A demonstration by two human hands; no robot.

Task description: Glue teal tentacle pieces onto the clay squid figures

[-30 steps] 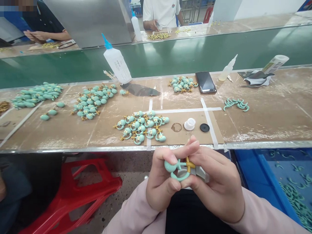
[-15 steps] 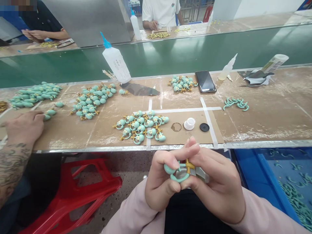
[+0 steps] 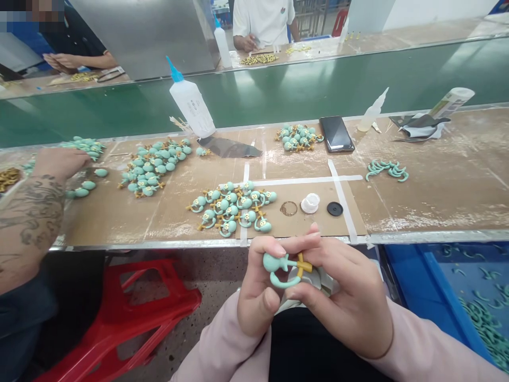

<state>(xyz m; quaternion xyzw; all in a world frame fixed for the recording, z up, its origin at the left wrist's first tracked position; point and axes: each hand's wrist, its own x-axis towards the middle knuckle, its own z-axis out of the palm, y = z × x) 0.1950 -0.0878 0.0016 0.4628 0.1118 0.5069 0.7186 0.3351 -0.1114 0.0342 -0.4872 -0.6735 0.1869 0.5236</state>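
Teal-coloured, the small figure [image 3: 274,263] is pinched between left hand [image 3: 258,292] and right hand [image 3: 345,300], pressed together just below the bench edge [image 3: 159,244]; its round head has been pushed further left than before. A yellow cross-piece [image 3: 304,263] is fitted behind the head.

The toy [image 3: 275,263] held between the left hand [image 3: 258,292] and right hand [image 3: 350,302] looks like matt, rubbery plastic, teal with a dull mustard piece. The sleeves [image 3: 222,345] are soft pink cloth. The tabletop [image 3: 437,185] is covered in brown cardboard, rough and scuffed pale, with strips of white paper tape [image 3: 342,199] and a bright metal edge [image 3: 159,244]. Behind it the green belt [image 3: 298,90] is smooth with a faint sheen. The bottle [image 3: 191,106] is cloudy, translucent plastic. The phone [image 3: 336,134] is glossy black glass. The stool [image 3: 131,313] is shiny red plastic, the bin [image 3: 421,286] blue plastic, and the housing [image 3: 147,32] brushed steel.
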